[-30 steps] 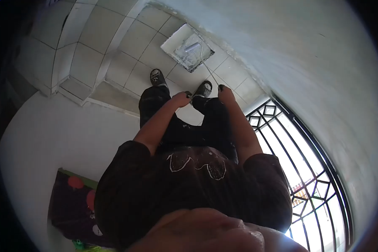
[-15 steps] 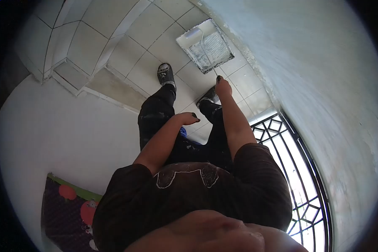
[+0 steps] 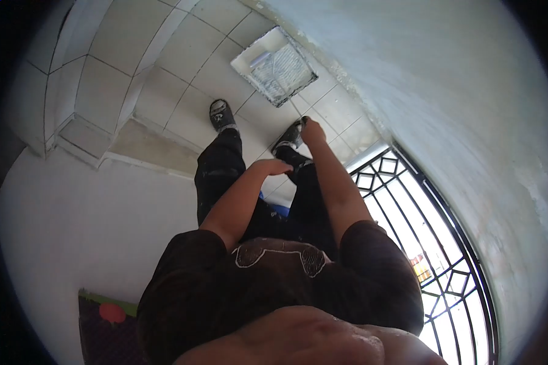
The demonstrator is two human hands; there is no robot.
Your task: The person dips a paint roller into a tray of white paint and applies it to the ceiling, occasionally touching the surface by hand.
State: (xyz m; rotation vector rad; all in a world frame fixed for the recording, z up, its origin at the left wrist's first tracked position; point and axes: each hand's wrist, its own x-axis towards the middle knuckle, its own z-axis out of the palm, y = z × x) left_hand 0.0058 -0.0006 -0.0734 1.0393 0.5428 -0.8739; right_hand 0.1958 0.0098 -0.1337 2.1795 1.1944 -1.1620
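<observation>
A paint roller [image 3: 262,59] lies in a paint tray [image 3: 305,79], whose ridged slope is coated with whitish paint. The roller's thin metal rod runs across the tray toward my right hand [image 3: 313,132], which is closed around the handle just above my right shoe [image 3: 291,135]. My left hand [image 3: 273,166] is by my right knee, with its fingers stretched toward the dark trouser leg. I see nothing held in it, although its palm side is hidden.
The tray stands on a tiled floor [image 3: 192,109] beside a pale painted wall [image 3: 444,79]. Tiled steps [image 3: 106,91] rise at upper left. A black metal grille [image 3: 432,201] stands on the right. At lower left lies a dark mat [image 3: 103,334] with red shapes.
My view has shifted, so the tray and floor appear further left. The roller has moved a little over the tray's ridged slope. My left hand has come closer to my right leg.
</observation>
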